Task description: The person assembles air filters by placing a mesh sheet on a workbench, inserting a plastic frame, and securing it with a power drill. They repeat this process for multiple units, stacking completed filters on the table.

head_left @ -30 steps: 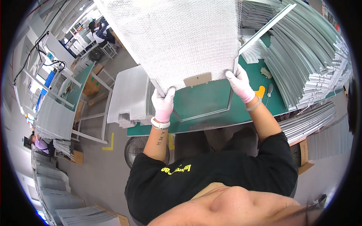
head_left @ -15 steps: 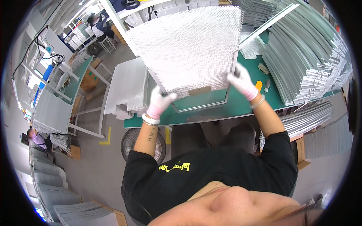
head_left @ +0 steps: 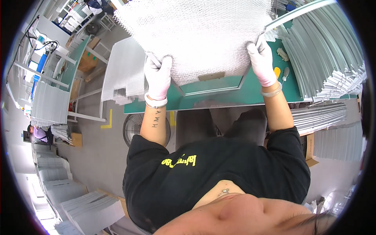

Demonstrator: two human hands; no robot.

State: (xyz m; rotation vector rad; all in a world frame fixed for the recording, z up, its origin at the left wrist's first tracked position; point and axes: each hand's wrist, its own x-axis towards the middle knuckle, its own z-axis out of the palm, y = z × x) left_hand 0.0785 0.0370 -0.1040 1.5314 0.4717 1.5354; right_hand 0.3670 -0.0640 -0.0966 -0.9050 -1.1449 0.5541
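A silvery expanded-metal mesh sheet (head_left: 199,39) lies over a thin rectangular metal frame (head_left: 213,91), with green showing through the frame's near end. A small tan label (head_left: 212,76) sits near the mesh's lower edge. My left hand (head_left: 158,78), in a white glove, grips the left side, thumb on the mesh and fingers partly hidden at the rail. On the opposite side, my gloved right hand (head_left: 261,64) holds the edge the same way, its thumb pressed on the mesh. The far end of the mesh runs out of view.
A green worktable (head_left: 188,101) lies beneath. Mesh sheets (head_left: 123,72) are stacked at its left, and long metal strips (head_left: 321,55) on its right. An orange-handled tool (head_left: 277,73) and a screwdriver (head_left: 285,74) lie right of my hand. A floor fan (head_left: 131,129) stands below the table's left end.
Both my hands have closed on the frame's sides, thumbs now on the mesh; before, their fingers were looser and spread. The view has shifted, so the far end of the mesh is cut off.
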